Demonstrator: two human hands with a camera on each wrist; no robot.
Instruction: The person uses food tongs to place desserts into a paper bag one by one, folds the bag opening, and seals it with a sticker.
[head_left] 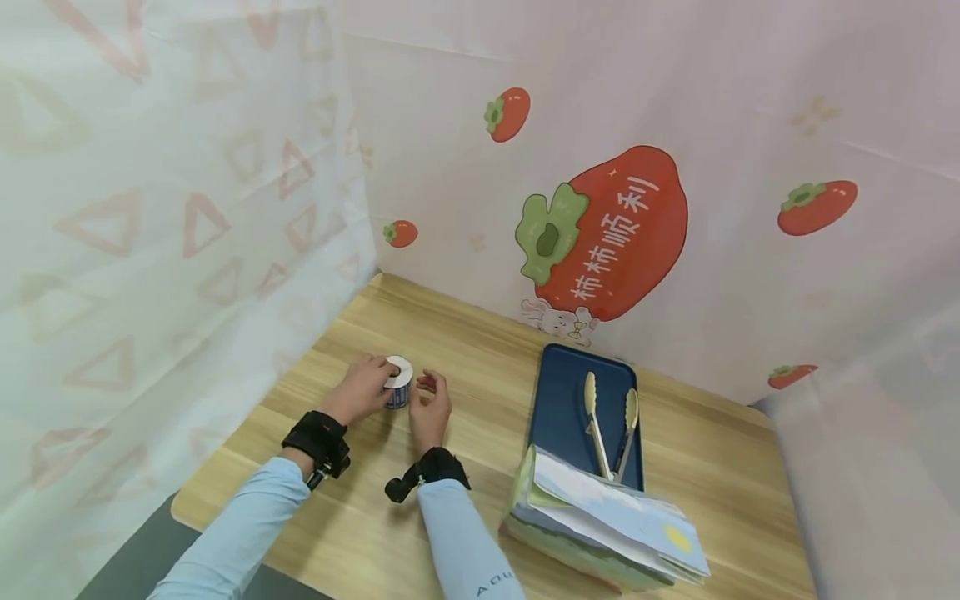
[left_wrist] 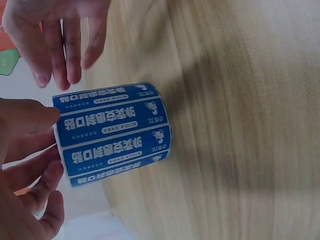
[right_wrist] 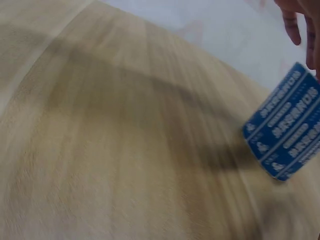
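Note:
A roll of blue-and-white sticker labels (head_left: 397, 397) stands upright on the wooden tabletop, its white ring-shaped end facing up. My left hand (head_left: 362, 389) grips it by the upper end, with fingertips at the core hole. In the left wrist view the thumb of that left hand (left_wrist: 25, 145) presses the top edge of the label roll (left_wrist: 115, 132). My right hand (head_left: 431, 414) is just right of the roll, fingers loosely bent and holding nothing. The right wrist view catches the printed side of the roll (right_wrist: 285, 127) at its right edge.
To the right lies a dark blue tray (head_left: 557, 417) with a pair of tongs (head_left: 597, 429) on it, tips spread. A box-like item with a painted landscape and loose flaps (head_left: 615, 508) overlaps the tray's near end. Printed curtains (head_left: 435, 150) border the wooden table (head_left: 465, 358).

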